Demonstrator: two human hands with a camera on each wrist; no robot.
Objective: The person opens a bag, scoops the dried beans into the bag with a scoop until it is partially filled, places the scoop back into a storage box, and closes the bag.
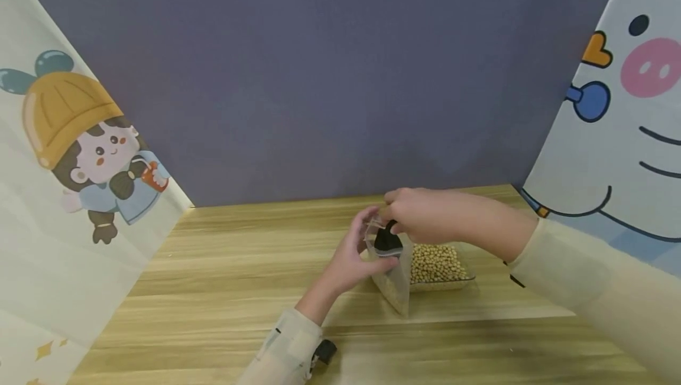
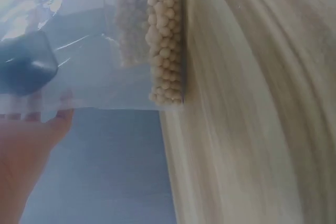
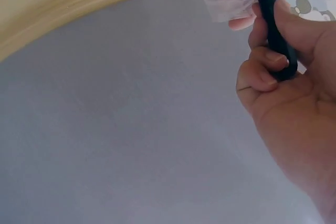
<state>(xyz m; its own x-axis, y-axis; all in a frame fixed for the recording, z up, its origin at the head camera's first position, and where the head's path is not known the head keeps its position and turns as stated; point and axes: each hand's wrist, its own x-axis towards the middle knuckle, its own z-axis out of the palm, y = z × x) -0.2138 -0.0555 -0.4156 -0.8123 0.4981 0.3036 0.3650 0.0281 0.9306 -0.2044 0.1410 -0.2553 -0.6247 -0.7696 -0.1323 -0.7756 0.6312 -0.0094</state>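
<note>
My left hand (image 1: 348, 262) grips a clear plastic bag (image 1: 396, 297) near its open mouth, thumb on the near side and fingers at the far side. The bag stands upright on the table, and the left wrist view shows a layer of soybeans (image 2: 167, 45) at its bottom. With curled fingers my right hand (image 1: 425, 214) holds a black scoop (image 1: 387, 240) by its handle, which shows plainly in the right wrist view (image 3: 275, 32). The scoop's head is tilted down inside the bag's mouth. Right beside the bag, below my right forearm, sits a clear box (image 1: 461, 281) of soybeans.
The wood-grain table (image 1: 229, 278) runs back to a grey-blue panel (image 1: 319, 77). White side panels with cartoon prints stand at left (image 1: 32, 207) and right (image 1: 628, 154). A small black object (image 1: 324, 351) is at my left cuff.
</note>
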